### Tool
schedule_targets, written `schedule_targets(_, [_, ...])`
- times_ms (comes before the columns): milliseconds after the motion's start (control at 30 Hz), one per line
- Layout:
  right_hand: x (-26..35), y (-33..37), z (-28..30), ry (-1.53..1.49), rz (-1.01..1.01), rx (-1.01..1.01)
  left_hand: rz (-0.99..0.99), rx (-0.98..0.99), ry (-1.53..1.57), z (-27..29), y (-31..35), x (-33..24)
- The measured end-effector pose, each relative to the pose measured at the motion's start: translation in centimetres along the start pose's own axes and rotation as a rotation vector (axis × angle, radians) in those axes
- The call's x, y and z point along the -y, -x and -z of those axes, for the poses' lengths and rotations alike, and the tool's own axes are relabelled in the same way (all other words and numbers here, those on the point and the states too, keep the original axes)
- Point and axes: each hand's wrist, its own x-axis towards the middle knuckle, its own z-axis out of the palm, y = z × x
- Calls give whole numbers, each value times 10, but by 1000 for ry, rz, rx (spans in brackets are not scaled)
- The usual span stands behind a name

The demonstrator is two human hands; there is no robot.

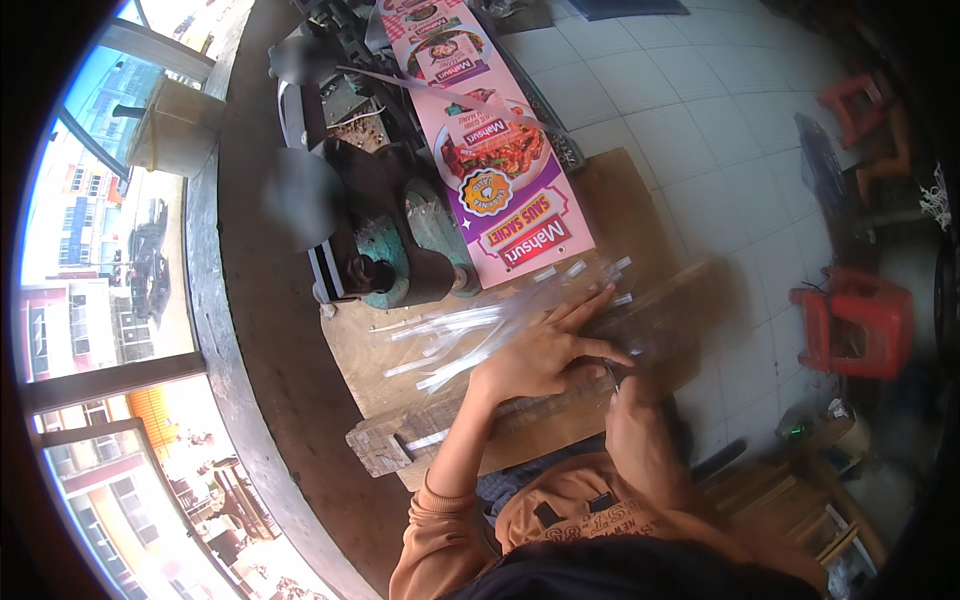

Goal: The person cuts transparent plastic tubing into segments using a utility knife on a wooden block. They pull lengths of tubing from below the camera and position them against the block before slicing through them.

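My left hand (535, 358) lies with fingers stretched out and spread, pressing on a clear plastic sheet (525, 305) over a wooden worktop (360, 350). Several thin clear plastic strips (455, 322) fan out to the left of it, their ends glinting. My right hand (635, 420) is closed close by, next to the left thumb. A small thin piece shows at its fingertips, but what it is I cannot make out. Below my left wrist a worn wooden plank (375, 447) runs along the near edge, with a pale strip (428, 439) on it.
A long pink printed banner (560, 240) with food pictures stretches away beyond the strips. A dark machine with worn green parts (435, 235) stands at left. Red plastic stools (865, 320) are on the tiled floor (640, 80) at right. A bucket (175, 125) sits by the window.
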Motion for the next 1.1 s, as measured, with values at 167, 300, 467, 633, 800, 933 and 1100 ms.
schedule_targets(167, [8,-4,8,64,-41,37,22,2,51,-1,-1,3])
schedule_targets(300, [10,-2,11,91,-59,49,25,14,67,-2,-4,0])
schedule_targets(467, [9,-3,9,-2,-99,83,19,11,67,-2,-3,1])
schedule_targets(633, [-9,2,-17,1,-72,35,-11,36,16,-1,-7,0])
schedule_targets(800, [-17,1,-33,-24,-32,-2,-5,63,119,0,-4,8])
schedule_targets(933, [-15,1,-29,-7,2,-49,4,98,90,6,-3,6])
schedule_targets(1100, [-14,6,-21,-48,-40,-27,-4,89,-11,4,-6,1])
